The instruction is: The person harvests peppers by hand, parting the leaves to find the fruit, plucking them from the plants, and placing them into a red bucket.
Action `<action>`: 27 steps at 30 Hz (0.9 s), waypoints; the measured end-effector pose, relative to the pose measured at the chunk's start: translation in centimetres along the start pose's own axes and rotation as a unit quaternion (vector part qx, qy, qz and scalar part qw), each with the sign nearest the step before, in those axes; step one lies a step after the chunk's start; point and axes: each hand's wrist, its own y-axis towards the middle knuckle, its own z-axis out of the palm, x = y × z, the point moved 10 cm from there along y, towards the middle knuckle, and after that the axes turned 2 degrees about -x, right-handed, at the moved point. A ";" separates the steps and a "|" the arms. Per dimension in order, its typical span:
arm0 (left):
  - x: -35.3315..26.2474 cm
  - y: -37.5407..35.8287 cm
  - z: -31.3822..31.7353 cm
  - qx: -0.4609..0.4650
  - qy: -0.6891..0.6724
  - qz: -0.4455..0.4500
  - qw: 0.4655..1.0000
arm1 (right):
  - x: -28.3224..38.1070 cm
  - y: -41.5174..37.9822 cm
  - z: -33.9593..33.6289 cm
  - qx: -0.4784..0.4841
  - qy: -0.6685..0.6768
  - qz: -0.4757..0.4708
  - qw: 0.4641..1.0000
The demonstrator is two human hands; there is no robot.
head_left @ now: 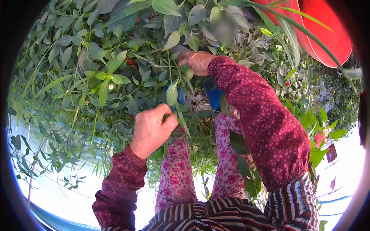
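My left hand (154, 127) is at the middle left, in front of green leafy plants (115, 79). Its fingers are curled, with the thumb and forefinger bent close together near a hanging narrow leaf; whatever may lie between them is too small to make out. Farther forward, my right hand (195, 62) reaches into the foliage, its back and wrist showing. Leaves hide its fingertips, and what it touches is not visible. A pale green leaf (172, 93) hangs between the two hands. Small red spots, perhaps fruit, show among the leaves.
A red container (325, 32) stands at the upper right, with long grass-like leaves crossing it. Dense plants surround my legs. Blue footwear (213, 96) shows below my right hand. More leafy stems (308, 119) rise beside my right sleeve.
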 end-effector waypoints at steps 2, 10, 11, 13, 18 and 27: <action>1.0 -0.8 2.1 0.069 -0.201 -0.089 0.973 | 0.3 -0.1 0.0 0.045 -0.075 0.012 0.996; 6.7 5.0 -1.3 -0.142 -0.329 -0.114 0.927 | -2.0 -0.6 0.5 0.057 -0.094 0.053 0.993; 6.8 5.9 -0.6 -0.116 -0.262 -0.097 0.953 | -0.3 -0.9 -1.5 -0.068 -0.125 -0.043 0.989; 6.7 6.3 0.7 -0.084 -0.197 -0.080 0.974 | 2.6 -2.7 -4.5 -0.188 -0.150 -0.133 0.961; 7.0 5.0 3.9 -0.012 -0.217 -0.061 0.974 | 0.3 -2.0 -3.4 -0.061 -0.116 0.000 0.991; 4.9 3.2 5.1 -0.005 -0.073 0.006 0.997 | 2.4 -2.8 -4.5 -0.107 -0.160 -0.092 0.977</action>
